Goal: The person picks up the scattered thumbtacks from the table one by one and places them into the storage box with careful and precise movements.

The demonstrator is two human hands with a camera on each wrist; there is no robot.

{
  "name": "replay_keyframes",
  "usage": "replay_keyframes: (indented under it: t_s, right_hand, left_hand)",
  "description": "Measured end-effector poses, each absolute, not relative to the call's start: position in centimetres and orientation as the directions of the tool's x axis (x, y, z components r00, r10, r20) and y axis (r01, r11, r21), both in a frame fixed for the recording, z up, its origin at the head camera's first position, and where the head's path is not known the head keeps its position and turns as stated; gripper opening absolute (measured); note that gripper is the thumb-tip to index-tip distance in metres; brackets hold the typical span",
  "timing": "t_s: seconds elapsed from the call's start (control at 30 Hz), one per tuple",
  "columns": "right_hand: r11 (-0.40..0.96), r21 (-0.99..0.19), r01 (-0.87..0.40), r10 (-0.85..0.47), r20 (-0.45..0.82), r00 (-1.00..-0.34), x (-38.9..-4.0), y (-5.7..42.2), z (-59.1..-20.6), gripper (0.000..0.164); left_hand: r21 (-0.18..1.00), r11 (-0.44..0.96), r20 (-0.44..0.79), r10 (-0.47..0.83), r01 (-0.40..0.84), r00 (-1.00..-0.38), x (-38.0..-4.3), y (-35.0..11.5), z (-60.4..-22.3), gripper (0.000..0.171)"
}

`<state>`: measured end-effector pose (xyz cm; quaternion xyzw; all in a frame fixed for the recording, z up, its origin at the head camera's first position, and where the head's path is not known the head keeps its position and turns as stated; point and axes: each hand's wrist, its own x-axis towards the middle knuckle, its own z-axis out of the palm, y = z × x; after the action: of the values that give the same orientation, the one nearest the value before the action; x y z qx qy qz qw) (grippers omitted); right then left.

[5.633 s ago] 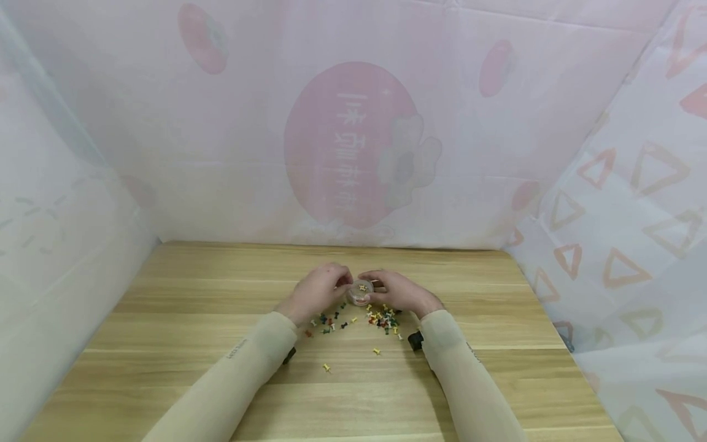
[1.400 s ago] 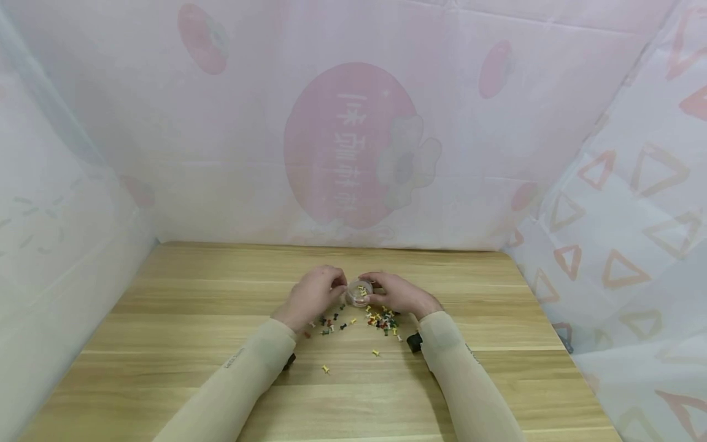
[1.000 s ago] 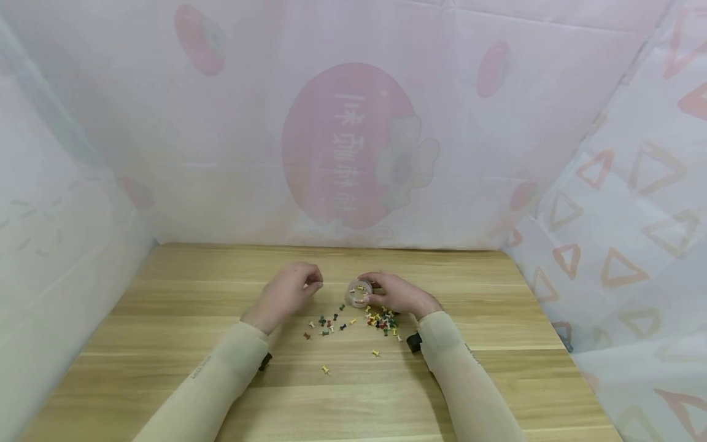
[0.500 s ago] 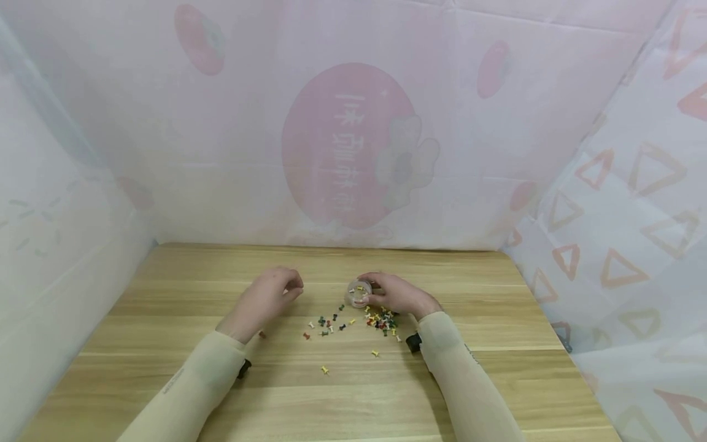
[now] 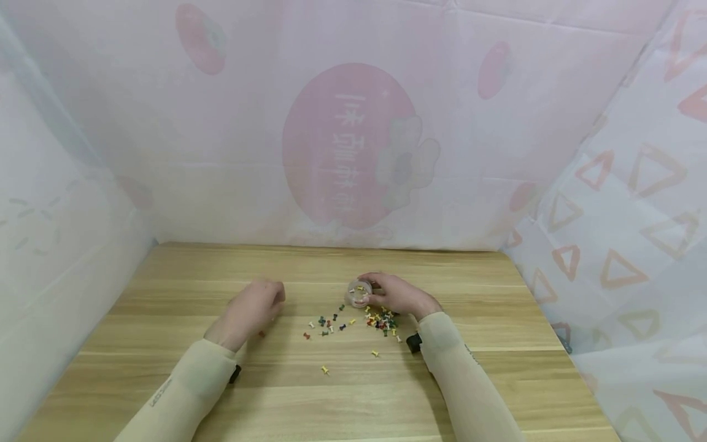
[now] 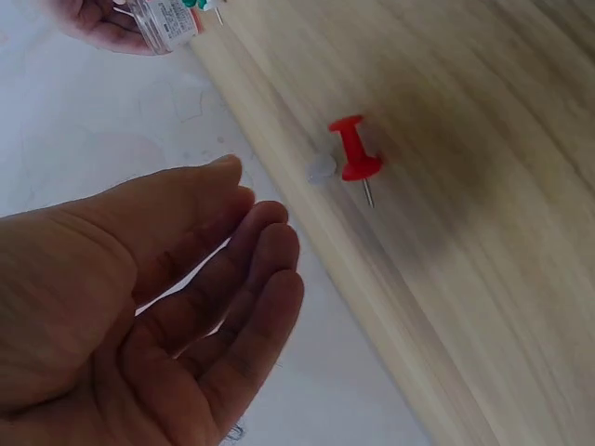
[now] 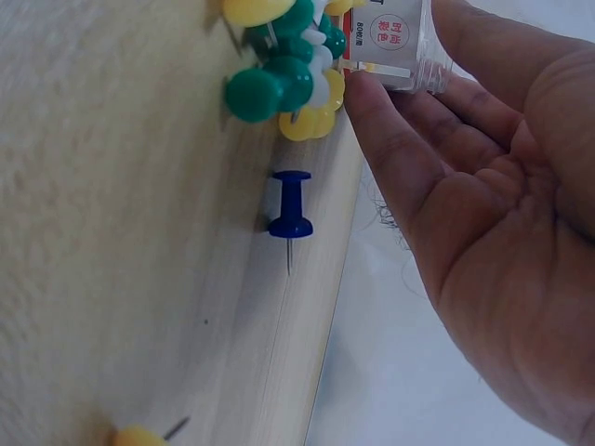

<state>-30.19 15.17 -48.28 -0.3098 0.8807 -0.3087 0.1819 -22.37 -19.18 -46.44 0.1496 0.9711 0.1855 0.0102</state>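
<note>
My right hand (image 5: 399, 293) grips a small clear plastic jar (image 7: 390, 37) with a printed label. In the head view a few yellow and white push pins show inside the jar. Off to the left, my left hand (image 5: 247, 312) hovers over the table with nothing visible between its loosely bent fingers. The left wrist view puts a red push pin (image 6: 358, 149) just beyond those fingertips, a pale round piece (image 6: 321, 169) beside it. Close to my right hand lie a heap of mixed push pins (image 5: 381, 320) and a blue push pin (image 7: 291, 204).
Several scattered push pins (image 5: 324, 330) lie between the hands on the wooden table (image 5: 469, 393). Two yellow pins sit nearer the front, one being a yellow push pin (image 5: 325, 370). A printed cloth backdrop (image 5: 221, 153) rises behind the table's back edge.
My left hand has left the jar's side and moved left and toward me, near the red push pin. More pins show in the jar than earlier. My right hand has stayed on it.
</note>
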Motion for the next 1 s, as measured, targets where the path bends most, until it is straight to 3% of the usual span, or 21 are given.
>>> replay_keyframes:
  t_s: [0.13,0.57,1.0]
  right_hand:
    - [0.617,-0.657,-0.432,-0.658,-0.13,-0.742,-30.1,15.2,-48.3,0.057]
    - [0.615,-0.656,-0.437,-0.661,-0.127,-0.74,-30.2,15.4,-48.3,0.056]
    - [0.637,-0.634,-0.438,-0.653,-0.143,-0.744,-30.5,15.6,-48.5,0.059]
  left_hand:
    - [0.333,0.898,0.019,0.3,0.289,-0.954,-21.9,-19.5,-46.7,0.014]
    - [0.275,0.918,-0.031,0.305,0.285,-0.952,-21.8,-19.3,-47.3,0.015]
    - [0.295,0.909,-0.032,0.319,0.296,-0.947,-21.9,-18.1,-46.5,0.014]
